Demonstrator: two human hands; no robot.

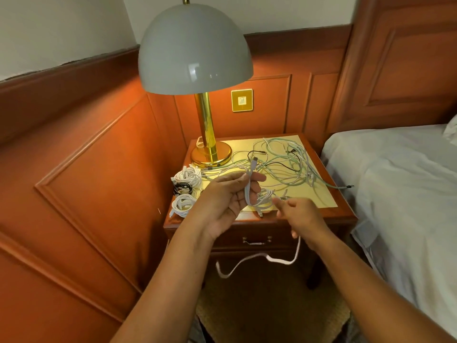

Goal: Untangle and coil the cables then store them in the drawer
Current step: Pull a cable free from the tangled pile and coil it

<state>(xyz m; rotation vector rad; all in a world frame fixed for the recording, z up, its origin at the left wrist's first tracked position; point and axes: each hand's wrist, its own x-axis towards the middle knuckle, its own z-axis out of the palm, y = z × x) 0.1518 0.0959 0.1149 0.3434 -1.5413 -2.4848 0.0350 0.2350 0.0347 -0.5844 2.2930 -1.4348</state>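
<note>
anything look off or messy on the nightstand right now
Yes. A tangle of cables still sprawls across the nightstand, one end poking past its right edge toward the bed. The cable in the left hand droops below the shut drawer.

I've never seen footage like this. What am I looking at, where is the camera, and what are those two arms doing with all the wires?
There is no machine here: the arms belong to a person, and the one picture comes from a camera worn on their head, looking down at their hands. In front stands a wooden nightstand with a lit lamp and a closed drawer. On its top lie a loose tangle of cables and, at the left edge, a few finished coils. The left hand pinches a white cable near its plug. The cable loops down in front of the drawer and up to the right hand, which seems to be guiding it, though its grip is blurred.
</note>
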